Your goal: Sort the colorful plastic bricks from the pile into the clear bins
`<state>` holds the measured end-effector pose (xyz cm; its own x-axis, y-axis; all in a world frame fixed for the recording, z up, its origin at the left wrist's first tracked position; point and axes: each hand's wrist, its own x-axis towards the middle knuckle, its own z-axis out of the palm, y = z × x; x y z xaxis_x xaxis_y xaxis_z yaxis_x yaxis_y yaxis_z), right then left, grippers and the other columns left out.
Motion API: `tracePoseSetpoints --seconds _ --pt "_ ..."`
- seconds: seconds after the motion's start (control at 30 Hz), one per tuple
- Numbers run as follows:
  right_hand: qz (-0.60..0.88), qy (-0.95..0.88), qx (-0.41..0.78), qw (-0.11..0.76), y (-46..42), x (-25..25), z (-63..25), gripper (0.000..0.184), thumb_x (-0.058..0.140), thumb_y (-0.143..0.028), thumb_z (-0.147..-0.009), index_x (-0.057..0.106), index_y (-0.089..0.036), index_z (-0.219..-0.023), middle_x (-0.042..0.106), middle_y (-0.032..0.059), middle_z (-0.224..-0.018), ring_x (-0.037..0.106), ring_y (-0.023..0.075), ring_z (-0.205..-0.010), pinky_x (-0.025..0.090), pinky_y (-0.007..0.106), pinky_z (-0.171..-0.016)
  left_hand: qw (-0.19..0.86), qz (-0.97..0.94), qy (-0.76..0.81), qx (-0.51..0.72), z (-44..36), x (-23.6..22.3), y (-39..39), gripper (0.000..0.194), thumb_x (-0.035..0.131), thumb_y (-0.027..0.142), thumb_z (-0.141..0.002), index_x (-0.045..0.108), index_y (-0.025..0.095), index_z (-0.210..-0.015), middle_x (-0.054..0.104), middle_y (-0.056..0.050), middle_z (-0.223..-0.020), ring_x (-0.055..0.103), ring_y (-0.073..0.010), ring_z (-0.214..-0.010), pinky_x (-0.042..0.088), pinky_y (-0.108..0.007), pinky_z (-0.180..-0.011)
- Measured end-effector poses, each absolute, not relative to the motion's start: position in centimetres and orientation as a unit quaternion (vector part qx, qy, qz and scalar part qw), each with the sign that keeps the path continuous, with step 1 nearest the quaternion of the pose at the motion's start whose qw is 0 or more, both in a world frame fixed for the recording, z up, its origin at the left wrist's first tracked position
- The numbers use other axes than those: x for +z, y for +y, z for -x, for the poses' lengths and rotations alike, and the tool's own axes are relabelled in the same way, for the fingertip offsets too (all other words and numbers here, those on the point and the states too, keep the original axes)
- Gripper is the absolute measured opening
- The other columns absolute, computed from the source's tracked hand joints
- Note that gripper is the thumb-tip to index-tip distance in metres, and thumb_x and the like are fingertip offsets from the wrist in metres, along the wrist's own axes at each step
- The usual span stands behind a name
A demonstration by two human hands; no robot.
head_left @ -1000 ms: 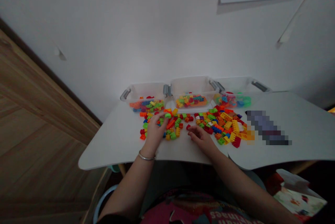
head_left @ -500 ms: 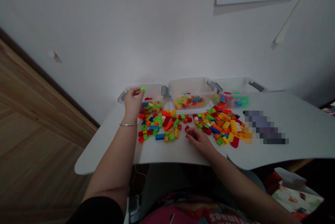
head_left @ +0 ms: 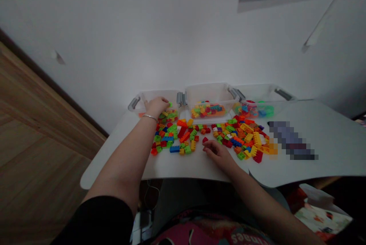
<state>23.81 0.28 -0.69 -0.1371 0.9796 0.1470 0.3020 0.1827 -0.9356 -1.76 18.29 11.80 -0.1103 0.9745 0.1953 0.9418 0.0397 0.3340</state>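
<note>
My left hand point(head_left: 157, 107) reaches over the left clear plastic bin point(head_left: 143, 96), its fingers closed in a pinch. At the fingertips shows a bright green toy brick point(head_left: 170, 105), partly hidden by the hand. Inside that bin lie green, yellow and red bricks point(head_left: 168, 115). My right hand point(head_left: 216, 154) rests on the white table near its front edge, fingers loosely curled with a gap at the thumb and no brick visible in them. Just beyond its fingertips is a small red brick point(head_left: 205, 139). Loose bricks point(head_left: 171, 132) spread to the left of it, and a denser pile point(head_left: 240, 136) to the right.
A middle clear bin point(head_left: 210, 91) with mixed bricks and a right clear bin point(head_left: 257, 91) with red, blue and green pieces stand along the wall. A blurred dark flat object point(head_left: 291, 140) lies on the table's right point(head_left: 328, 142). A paper bag point(head_left: 323, 214) is below at right.
My left hand has moved right and slightly down with the green brick, from the left bin's left side to over its middle. The right hand has stayed in place.
</note>
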Motion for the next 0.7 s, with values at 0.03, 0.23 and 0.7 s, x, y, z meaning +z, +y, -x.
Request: tracePoseSetpoints --seconds 0.03,0.23,0.7 --pt "0.499 -0.642 0.397 0.425 0.3 -0.8 -23.8 0.026 0.056 -0.04 -0.081 0.064 -0.022 -0.098 0.068 0.003 -0.084 0.063 0.0189 -0.077 0.049 0.034 -0.07 0.041 -0.664 0.721 0.193 1.7 11.8 18.2 0.02 0.062 0.035 -0.075 0.074 0.026 -0.089 0.075 -0.009 -0.101 0.064 -0.0347 -0.101 0.029 -0.058 -0.099" --pt "0.498 -0.65 0.394 0.417 0.3 -0.6 -23.9 0.026 0.055 -0.041 -0.081 0.064 -0.022 -0.097 0.07 0.0039 -0.085 0.064 0.0196 -0.077 0.05 0.034 -0.068 -0.029 -0.671 0.701 0.239 1.6 11.1 17.4 0.028 0.052 0.038 -0.084 0.073 0.028 -0.101 0.075 -0.007 -0.103 0.063 -0.0313 -0.105 0.03 -0.053 -0.103" --pt "0.506 -0.646 0.381 0.426 0.3 -0.5 -23.8 0.028 0.054 -0.042 -0.08 0.063 -0.022 -0.097 0.068 0.0054 -0.088 0.062 0.0191 -0.075 0.049 0.034 -0.067 -0.038 -0.73 0.517 0.445 1.1 9.5 11.4 0.027 0.049 0.025 -0.086 0.067 0.018 -0.106 0.069 -0.007 -0.106 0.06 -0.0229 -0.104 0.043 -0.038 -0.097"
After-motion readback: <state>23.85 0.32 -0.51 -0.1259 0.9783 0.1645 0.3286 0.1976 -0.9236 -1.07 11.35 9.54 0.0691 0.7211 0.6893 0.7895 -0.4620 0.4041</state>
